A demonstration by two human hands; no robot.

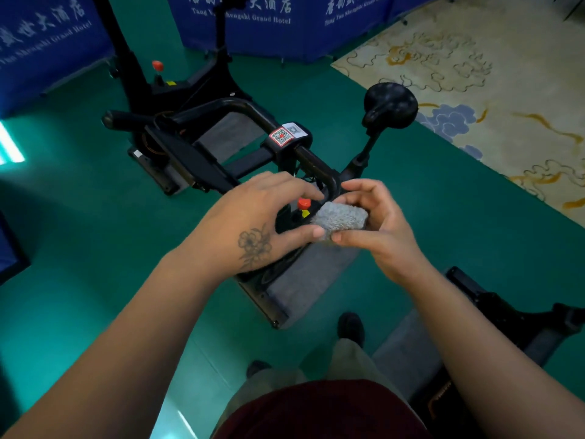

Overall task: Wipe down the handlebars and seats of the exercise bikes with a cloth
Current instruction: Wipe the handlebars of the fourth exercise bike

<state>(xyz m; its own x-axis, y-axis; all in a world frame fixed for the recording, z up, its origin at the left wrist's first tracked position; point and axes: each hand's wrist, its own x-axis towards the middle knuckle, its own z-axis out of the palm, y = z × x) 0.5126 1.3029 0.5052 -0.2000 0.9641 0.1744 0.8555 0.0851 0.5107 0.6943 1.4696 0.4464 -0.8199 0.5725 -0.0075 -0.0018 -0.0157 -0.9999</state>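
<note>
Both hands (pixel 253 213) (pixel 376 223) pinch folded fuzzy grey cloth (pixel 340 219) beside handlebar (pixel 319 164).

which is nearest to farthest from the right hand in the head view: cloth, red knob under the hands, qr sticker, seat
From the right hand:
1. cloth, held in its fingers.
2. red knob, just left of the cloth.
3. QR sticker, up the handlebar, toward the left.
4. seat, farther off, upper right.

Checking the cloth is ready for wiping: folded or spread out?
Folded: the grey cloth is a compact wad held between the left hand and right hand.
</note>
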